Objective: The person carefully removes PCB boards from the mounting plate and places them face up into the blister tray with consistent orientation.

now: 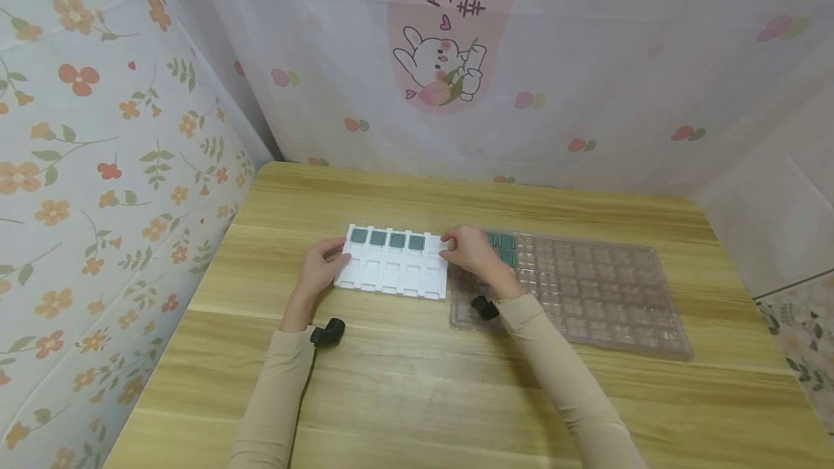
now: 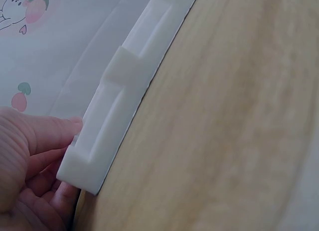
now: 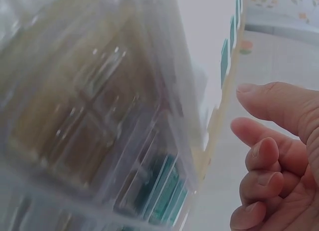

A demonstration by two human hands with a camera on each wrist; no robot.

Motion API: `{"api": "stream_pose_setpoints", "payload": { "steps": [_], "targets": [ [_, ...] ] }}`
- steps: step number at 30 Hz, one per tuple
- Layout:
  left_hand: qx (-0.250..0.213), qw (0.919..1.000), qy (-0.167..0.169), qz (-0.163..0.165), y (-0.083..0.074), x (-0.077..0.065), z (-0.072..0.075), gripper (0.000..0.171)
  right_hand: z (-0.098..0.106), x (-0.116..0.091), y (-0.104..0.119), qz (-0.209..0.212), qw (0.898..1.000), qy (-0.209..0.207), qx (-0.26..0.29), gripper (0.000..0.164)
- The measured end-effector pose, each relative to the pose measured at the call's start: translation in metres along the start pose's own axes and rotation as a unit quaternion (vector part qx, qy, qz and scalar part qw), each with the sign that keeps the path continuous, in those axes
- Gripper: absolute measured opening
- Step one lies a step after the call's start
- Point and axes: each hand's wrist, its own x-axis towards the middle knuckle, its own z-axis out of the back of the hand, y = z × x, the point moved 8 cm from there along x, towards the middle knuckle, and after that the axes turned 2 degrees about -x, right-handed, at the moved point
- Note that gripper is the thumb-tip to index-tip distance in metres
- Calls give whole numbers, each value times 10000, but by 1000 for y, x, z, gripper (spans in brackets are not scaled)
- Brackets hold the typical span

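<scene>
white tray (image 1: 404,257) flat on the wooden table (image 1: 391,396), just left of the clear plastic tray (image 1: 606,288); two rows of five pockets (image 1: 393,271), with green chips (image 1: 396,240) in the first four of the far row, counting from the left, and no chip visible in the fifth. further green chips in the left part of the clear plastic tray, partly behind the right hand (image 1: 472,248). left hand (image 1: 321,266) at the left end of the white tray, pinching its edge between thumb and fingers. right hand at the far right corner, beside the fifth pocket; thumb and forefinger slightly spread in the right wrist view, with nothing visible between them; contact with the tray edge impossible to tell. step in hand, by judgement: seating of chips along the far row. for good practice, brace the left end lightly, without lifting or tilting; pick each chip by opposite edges; align squarely with the pocket walls before release; lower rather than drop; press gently if proud of the rim; withdraw straight upward, clear of the four seated neighbours. likely fault: a nudge at the corner, with consequent sliding of the tray.
</scene>
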Motion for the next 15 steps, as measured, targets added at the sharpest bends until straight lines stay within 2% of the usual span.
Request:
{"api": "stream_pose_setpoints", "payload": {
  "steps": [6,15],
  "targets": [
    [-117,9999,18,-40,0,-1,0,41,-4,5,8,-12,10000,62,25,23],
    [-27,10000,24,59,1,1,0,40,-9,11,13,-96,9999,43,14,25]
  ]
}}
